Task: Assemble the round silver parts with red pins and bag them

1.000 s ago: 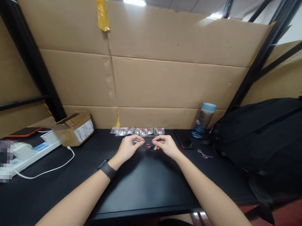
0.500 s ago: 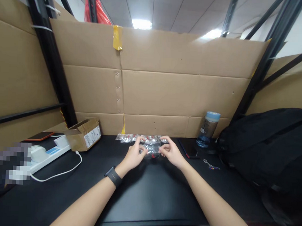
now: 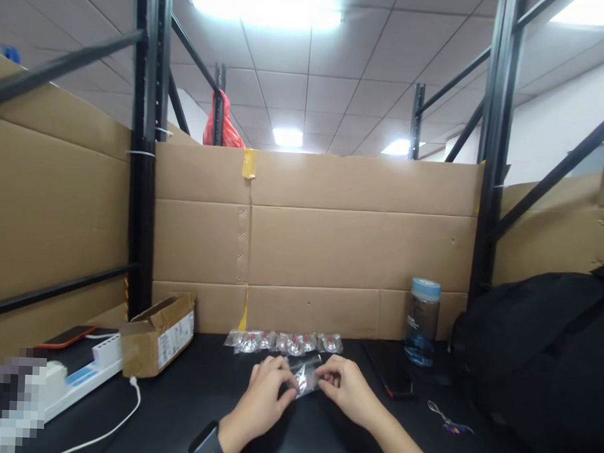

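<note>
A small clear plastic bag (image 3: 306,375) lies between my hands, low over the black table, shiny with glare; its contents are hard to make out. My right hand (image 3: 347,389) pinches the bag's right edge between thumb and fingertips. At the bag's left side, my left hand (image 3: 267,393) has its fingers curled and its thumb against the plastic. A dark smartwatch (image 3: 207,443) is on my left wrist. Just beyond the hands, a row of similar clear packets (image 3: 294,344) with small red marks runs along the cardboard wall.
To the left stand an open cardboard box (image 3: 143,353) and a white power strip (image 3: 82,384) with a cable. On the right are a water bottle (image 3: 422,325), a dark phone (image 3: 388,370), a keychain (image 3: 451,421) and a black backpack (image 3: 536,357). A cardboard wall (image 3: 311,247) closes off the back.
My view has tilted up, so everything sits lower in the picture. Both hands still hold the bag, which is now turned at a slant; my left fingers have curled over more.
</note>
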Tool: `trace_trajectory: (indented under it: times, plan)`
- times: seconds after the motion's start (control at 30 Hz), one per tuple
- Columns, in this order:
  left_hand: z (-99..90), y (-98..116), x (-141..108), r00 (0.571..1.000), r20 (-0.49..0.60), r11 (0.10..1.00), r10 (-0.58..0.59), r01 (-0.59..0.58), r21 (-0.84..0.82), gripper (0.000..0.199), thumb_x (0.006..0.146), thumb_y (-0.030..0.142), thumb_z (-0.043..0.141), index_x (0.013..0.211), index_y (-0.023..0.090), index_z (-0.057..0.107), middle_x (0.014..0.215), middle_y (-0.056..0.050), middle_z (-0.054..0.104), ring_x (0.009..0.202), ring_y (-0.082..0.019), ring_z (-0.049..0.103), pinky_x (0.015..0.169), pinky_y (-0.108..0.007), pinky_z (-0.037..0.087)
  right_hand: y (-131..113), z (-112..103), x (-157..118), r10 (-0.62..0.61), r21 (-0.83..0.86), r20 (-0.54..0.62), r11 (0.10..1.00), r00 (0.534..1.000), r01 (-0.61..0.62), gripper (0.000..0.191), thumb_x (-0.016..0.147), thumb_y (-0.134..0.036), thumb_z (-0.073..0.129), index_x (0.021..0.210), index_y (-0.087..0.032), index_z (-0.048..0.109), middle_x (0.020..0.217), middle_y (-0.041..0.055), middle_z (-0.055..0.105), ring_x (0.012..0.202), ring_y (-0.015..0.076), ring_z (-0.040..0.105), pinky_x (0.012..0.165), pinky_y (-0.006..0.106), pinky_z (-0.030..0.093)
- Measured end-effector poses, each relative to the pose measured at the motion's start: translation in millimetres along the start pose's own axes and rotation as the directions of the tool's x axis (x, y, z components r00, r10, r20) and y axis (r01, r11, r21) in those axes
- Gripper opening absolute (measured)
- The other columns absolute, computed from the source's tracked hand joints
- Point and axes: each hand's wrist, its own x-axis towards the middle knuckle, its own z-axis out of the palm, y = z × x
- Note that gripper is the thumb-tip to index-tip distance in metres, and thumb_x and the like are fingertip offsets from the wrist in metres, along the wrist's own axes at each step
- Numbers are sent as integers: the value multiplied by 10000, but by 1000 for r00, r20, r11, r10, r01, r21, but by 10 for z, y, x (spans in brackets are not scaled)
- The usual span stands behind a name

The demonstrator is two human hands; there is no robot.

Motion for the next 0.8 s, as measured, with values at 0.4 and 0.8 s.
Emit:
trace_trajectory:
  times: [0.4,0.8]
  plan:
    - [83,58,-38,987,109,991,121,-127,43,509,869,248,607,1357,377,541,1361,-19,613,1343,-301,420,1122,-504,275,67,-67,-73,33,-227,251,974,968,25,518,816,-228,650,1331,-277,633,1383,73,634,1277,288,544,1105,443,371]
    - [14,77,85,996,-75,993,-42,34,-110,230,938,408,574,1079,290,712,1157,-35,720,1146,-249,601,1015,-407,373,-131,10,41,-134,-31,73,990,988,137,289,1011,-359,490,1100,-238,736,993,57,762,907,215,672,839,319,469]
